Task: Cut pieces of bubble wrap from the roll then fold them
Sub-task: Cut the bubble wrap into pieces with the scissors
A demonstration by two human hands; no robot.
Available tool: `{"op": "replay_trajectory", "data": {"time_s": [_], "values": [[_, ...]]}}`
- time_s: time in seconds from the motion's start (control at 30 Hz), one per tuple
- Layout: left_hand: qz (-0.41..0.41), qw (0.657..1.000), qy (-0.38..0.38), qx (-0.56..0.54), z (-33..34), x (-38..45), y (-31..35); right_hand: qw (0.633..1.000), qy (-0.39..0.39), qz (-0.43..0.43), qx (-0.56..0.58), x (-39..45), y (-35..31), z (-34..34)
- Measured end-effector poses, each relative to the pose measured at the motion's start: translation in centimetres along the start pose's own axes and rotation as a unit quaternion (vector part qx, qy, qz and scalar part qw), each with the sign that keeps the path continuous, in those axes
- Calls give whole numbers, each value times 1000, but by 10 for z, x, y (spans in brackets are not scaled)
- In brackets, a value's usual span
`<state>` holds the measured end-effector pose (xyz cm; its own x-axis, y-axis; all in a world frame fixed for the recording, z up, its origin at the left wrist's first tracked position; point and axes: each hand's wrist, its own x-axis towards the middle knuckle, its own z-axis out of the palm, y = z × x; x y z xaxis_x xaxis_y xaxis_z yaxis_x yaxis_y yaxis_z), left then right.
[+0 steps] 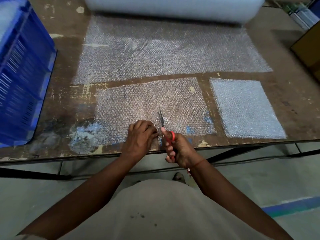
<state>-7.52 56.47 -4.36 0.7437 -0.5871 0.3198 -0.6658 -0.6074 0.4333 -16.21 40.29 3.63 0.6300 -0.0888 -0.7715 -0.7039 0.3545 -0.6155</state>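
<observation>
At the worktop's (57, 94) near edge a cut bubble-wrap sheet (138, 104) is pinched by the left hand (141, 135) while red-handled scissors (165, 126), gripped in the right hand (180, 149), are started into it; a folded piece (244, 108) lies toward the right edge, with more unrolled from the roll (173, 6) at the far edge, so cutting and folding seem only partly done.

Cut bubble wrap piece (152, 108) lies flat before the roll (173, 6)
</observation>
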Motion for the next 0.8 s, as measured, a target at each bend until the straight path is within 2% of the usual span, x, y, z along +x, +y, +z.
{"op": "replay_trajectory", "data": {"time_s": [0.8], "values": [[8,1000,16,6,-2,0,2,1000,10,9,-14,15,-28,4]]}}
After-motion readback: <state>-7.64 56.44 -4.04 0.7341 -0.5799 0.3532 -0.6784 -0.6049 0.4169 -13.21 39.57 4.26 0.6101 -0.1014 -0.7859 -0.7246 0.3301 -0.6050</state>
